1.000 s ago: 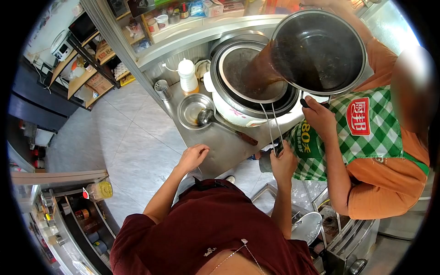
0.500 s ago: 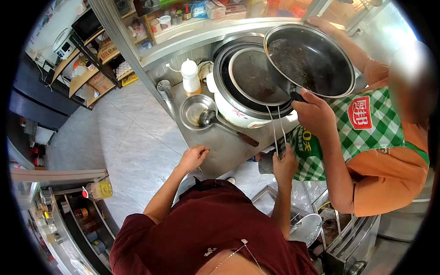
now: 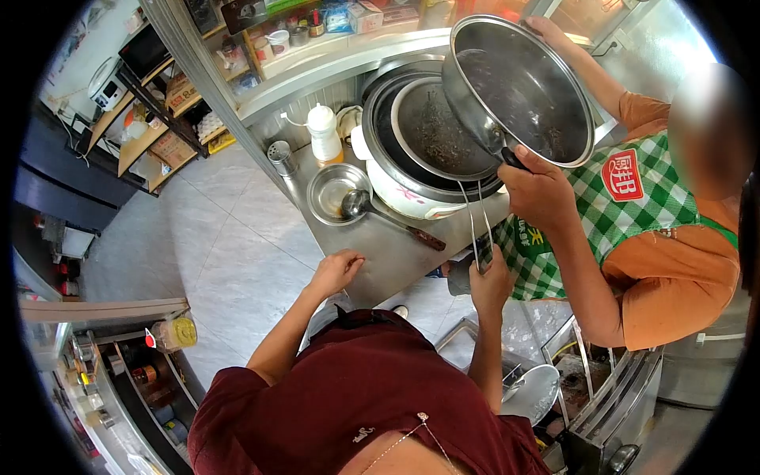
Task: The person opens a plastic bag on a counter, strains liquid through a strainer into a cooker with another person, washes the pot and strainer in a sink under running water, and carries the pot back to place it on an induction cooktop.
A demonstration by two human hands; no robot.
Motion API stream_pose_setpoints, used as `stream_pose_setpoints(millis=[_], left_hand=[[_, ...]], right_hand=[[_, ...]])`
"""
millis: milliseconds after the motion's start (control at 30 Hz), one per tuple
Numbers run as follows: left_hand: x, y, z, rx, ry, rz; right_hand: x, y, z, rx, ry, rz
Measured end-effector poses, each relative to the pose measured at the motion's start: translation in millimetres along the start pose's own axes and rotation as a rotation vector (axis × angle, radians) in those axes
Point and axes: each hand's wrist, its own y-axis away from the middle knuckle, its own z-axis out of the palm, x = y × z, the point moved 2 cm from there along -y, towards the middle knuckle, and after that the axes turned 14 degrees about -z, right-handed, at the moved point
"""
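My right hand [image 3: 491, 279] grips the long wire handle of a round strainer [image 3: 443, 134], which rests over a dark pot in a white cooker [image 3: 410, 192]. Dark bits lie in the strainer. My left hand [image 3: 337, 271] is at the steel counter's edge, its fingers curled together, and whether it holds anything is hidden. A co-worker in a green checked apron [image 3: 633, 190] tilts a large steel pot [image 3: 518, 91] above the strainer with both hands. Left of the cooker, a ladle [image 3: 354, 203] leans in a steel bowl [image 3: 328, 184].
On the steel counter [image 3: 380, 265] stand a white squeeze bottle [image 3: 323, 134] and a metal shaker [image 3: 281, 157]. Shelves with packages [image 3: 170, 146] are at the far left. A jar [image 3: 176, 333] stands at the lower left. A metal pan [image 3: 532, 394] is at the lower right.
The brown liquid stream has stopped, and dark bits now show in the strainer. The co-worker's pot has moved left and tilted more. My hands have barely moved.
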Motion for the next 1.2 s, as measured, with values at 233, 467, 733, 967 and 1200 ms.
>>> stream_pose_setpoints(millis=[233,467,733,967,1200], left_hand=[[-2,5,0,0.006,-0.008,-0.019],[-6,5,3,0.012,0.023,0.003],[-9,1,3,0.025,0.027,-0.001],[-9,0,4,0.015,0.013,-0.007],[-8,0,4,0.009,0.019,-0.015]], right_hand=[[-3,4,0,-0.054,-0.012,0.051],[5,9,11,0.069,0.079,-0.097],[-6,3,5,-0.091,-0.023,0.089],[5,6,16,0.061,0.042,-0.041],[7,6,17,0.062,0.035,-0.062]])
